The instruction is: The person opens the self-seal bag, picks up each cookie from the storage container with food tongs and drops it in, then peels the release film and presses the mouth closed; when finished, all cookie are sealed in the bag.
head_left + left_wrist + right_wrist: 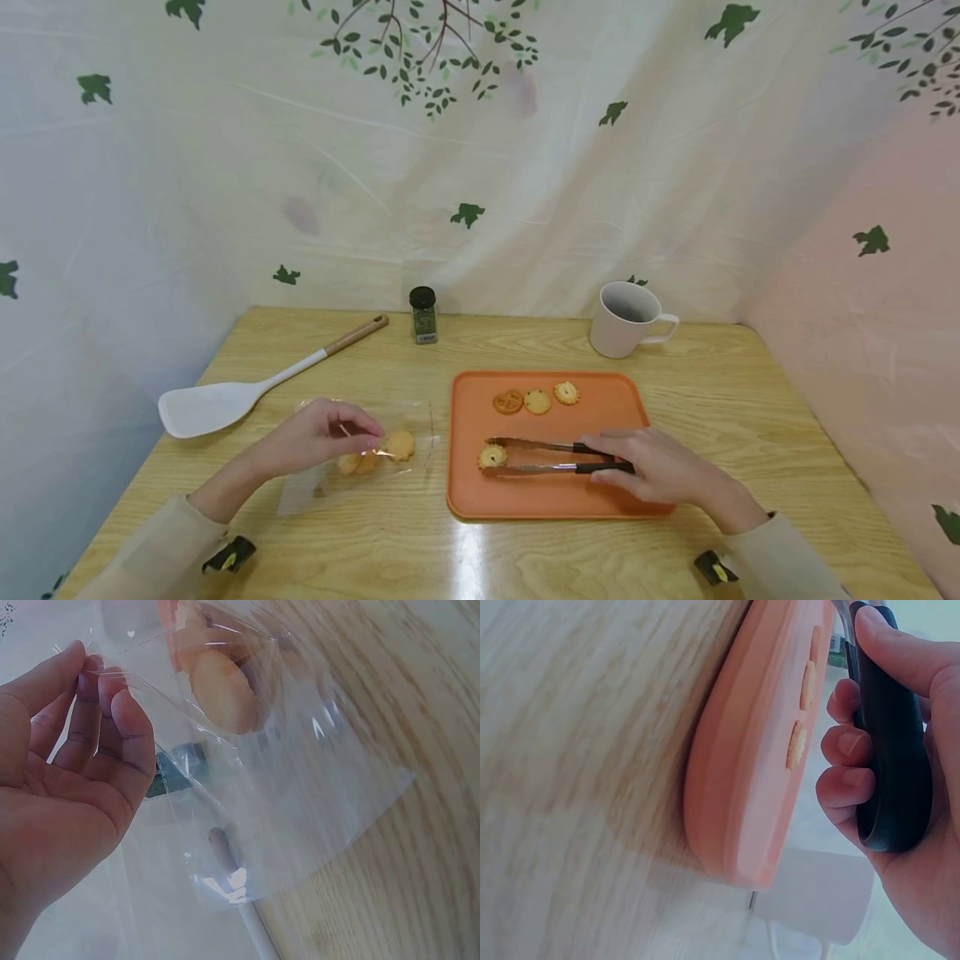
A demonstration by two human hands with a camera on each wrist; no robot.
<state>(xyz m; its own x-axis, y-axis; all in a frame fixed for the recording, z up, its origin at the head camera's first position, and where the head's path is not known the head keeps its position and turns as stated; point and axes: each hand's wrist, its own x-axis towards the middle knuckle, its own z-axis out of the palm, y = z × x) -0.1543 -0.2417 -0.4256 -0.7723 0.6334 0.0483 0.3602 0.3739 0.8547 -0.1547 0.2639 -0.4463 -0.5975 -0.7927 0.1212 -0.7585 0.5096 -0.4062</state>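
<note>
My left hand pinches the edge of a clear plastic bag between thumb and fingertips. Inside the bag are several cookies, low over the table at the left of the tray. With my right hand I grip black-handled metal tongs over the orange tray. The tong tips stand on either side of a round cookie at the tray's left; whether they squeeze it I cannot tell. Farther back on the tray, a brown patterned cookie, a plain cookie and a scalloped cookie lie in a row.
A white spatula with a wooden handle lies at the table's left. Behind stand a black-capped spice jar and, at the back right, a white mug. A leaf-printed curtain hangs behind the wooden table.
</note>
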